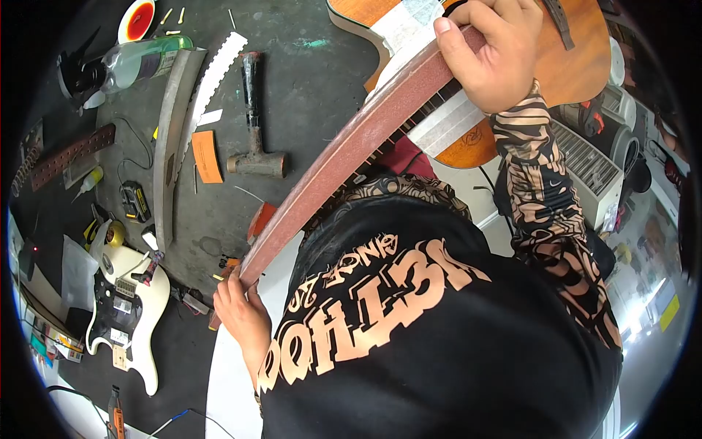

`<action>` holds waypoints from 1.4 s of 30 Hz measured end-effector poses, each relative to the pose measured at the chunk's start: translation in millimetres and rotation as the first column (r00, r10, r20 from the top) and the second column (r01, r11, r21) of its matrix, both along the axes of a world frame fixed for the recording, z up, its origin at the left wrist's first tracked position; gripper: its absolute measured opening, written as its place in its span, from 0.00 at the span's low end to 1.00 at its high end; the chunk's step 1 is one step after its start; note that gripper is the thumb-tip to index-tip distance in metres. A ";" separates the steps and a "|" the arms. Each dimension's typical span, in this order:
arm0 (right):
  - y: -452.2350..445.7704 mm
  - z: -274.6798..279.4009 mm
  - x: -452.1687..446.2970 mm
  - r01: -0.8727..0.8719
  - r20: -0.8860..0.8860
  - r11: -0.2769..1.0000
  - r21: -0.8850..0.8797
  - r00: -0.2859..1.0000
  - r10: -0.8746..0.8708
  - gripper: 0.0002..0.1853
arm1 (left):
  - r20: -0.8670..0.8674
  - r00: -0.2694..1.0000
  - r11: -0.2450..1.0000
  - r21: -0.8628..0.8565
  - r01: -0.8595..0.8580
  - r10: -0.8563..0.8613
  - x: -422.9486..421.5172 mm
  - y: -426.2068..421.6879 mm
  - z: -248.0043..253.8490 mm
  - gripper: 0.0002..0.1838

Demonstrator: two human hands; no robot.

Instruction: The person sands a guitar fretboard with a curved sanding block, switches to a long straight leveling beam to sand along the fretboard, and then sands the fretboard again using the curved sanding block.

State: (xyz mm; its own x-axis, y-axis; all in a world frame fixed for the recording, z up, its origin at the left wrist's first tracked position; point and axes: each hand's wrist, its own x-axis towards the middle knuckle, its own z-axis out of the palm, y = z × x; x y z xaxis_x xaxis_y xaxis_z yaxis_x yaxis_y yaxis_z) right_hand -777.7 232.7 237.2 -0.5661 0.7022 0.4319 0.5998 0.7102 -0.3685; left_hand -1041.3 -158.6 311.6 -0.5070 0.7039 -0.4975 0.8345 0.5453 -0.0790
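A long straight sanding beam (344, 156), faced with reddish-brown sandpaper, runs diagonally along the neck of an acoustic guitar (585, 44). My right hand (499, 55) wraps around its upper end, over the guitar's body. Down at the lower end, my left hand (240, 311) is closed around the beam; some of its fingers are hidden underneath. Dark frets of the fingerboard (431, 104) peep out along the beam's lower edge. Pale masking tape (446, 121) covers part of the guitar top beside the fingerboard.
On the dark bench lie a hammer (256, 139), a curved metal-grey beam (172, 139), a white notched strip (219, 73), an orange sandpaper piece (208, 156) and a clear bottle (139, 62). A white electric guitar body (150, 329) rests lower left. A grey slatted unit (589, 157) stands at right.
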 end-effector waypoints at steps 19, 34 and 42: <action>-80.6 -2.9 -36.0 -0.007 -0.070 0.999 -0.048 0.998 0.004 0.16 | -0.061 0.998 0.992 -0.117 -0.039 0.032 -28.4 -63.6 -1.4 0.27; -55.3 -3.0 5.6 -0.043 0.042 0.995 -0.086 0.998 0.046 0.11 | -0.036 0.999 0.996 -0.085 -0.037 0.034 -1.3 -44.9 -0.4 0.26; -96.7 -12.0 -17.8 0.033 -0.119 0.993 -0.113 0.992 -0.047 0.12 | -0.076 0.993 0.979 -0.175 -0.107 0.094 -9.7 -70.4 1.6 0.28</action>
State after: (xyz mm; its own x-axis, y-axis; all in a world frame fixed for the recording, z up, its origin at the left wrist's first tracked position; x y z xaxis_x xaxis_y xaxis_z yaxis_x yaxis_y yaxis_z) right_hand -795.5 136.0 225.2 -0.4851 0.7703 0.4138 0.5731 0.6375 -0.5148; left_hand -1051.0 -228.9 313.2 -0.6071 0.5504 -0.5732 0.7656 0.5982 -0.2367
